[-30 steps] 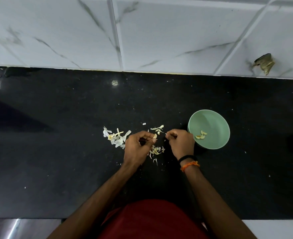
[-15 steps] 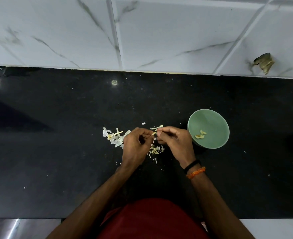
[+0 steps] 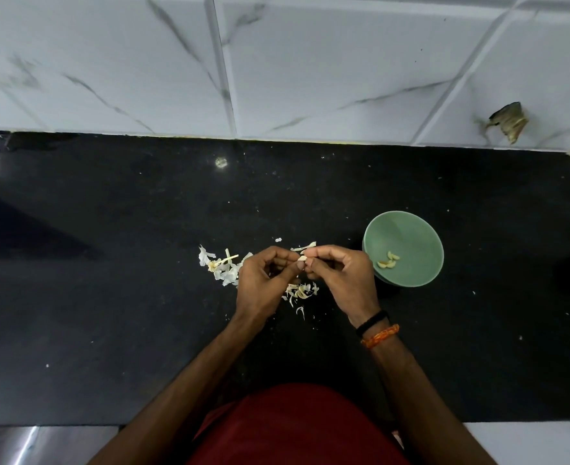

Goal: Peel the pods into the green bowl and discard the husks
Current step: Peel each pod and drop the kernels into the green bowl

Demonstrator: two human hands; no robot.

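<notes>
**Small pod, thin skin: we peel at the fingertips**

Over the black speckled stone counter (image 3: 109, 297), our left hand (image 3: 260, 286) and right hand (image 3: 340, 280) meet fingertip to fingertip, both pinching one small pale pod (image 3: 302, 259) between curled fingers. It sits in the air just left of the round green bowl (image 3: 407, 229), where a few peeled cream-coloured pieces (image 3: 388, 260) already lie. Papery white husks (image 3: 221, 266) are scattered on the counter to the left, and a second litter of husk scraps (image 3: 300, 292) lies below our hands.

We judge the pod very light and firm at its core, its skin dry, thin and quick to tear into flakes. It looks easy to drop. The best hold seems to be one hand pinching its body while the other's nails lift a loose edge of skin.
</notes>
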